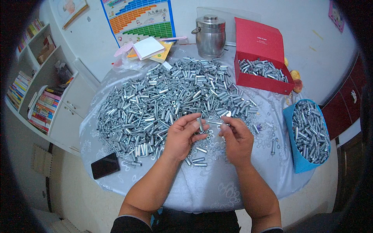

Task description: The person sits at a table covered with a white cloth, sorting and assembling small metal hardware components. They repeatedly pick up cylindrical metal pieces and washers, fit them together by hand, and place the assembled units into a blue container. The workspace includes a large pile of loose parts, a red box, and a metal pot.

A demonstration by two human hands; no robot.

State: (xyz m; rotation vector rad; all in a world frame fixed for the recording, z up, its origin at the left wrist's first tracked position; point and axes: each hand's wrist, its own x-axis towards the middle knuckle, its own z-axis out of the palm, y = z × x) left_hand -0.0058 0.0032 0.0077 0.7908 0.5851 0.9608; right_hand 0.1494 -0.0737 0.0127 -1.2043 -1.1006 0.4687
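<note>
Two bare hands met near the mid of a round table (217, 196) w/ a silvery patterned cloth, seen from above. L hand (182, 135): fingers curled, narrow gap btwn thumb & forefinger, pinching a short metal sleeve (200, 124) that stood tilted, nearly upright, at the fingertips. R hand (237, 139): thumb & forefinger almost together, other fingers folded in, gripping one end of a slim metal rod (215, 123) that pointed L, toward the sleeve; the two pcs were close but looked apart, tho exact contact was too small to tell. Both forearms came in from the lower edge

Containers: far R, a red box (254, 82) w/ its lid raised at the back, part-filled w/ loose silver metal pcs. Nearer, at the table's R edge, a blue bin (288, 128), soft-cornered, filled high w/ similar pcs. At the back, a steel pot (210, 38) w/ lid on, contents hidden

Around: a big heap (167, 101) of tubes, rods & washers covered most of the table beyond the hands, w/ a few loose pcs lying just below & btwn them. Back L, a white notepad (148, 47) lay on a yellow book (163, 54), next to a clear plastic bag (130, 65). Front L, a black phone (105, 166) lay flat, near the heap's edge
</note>
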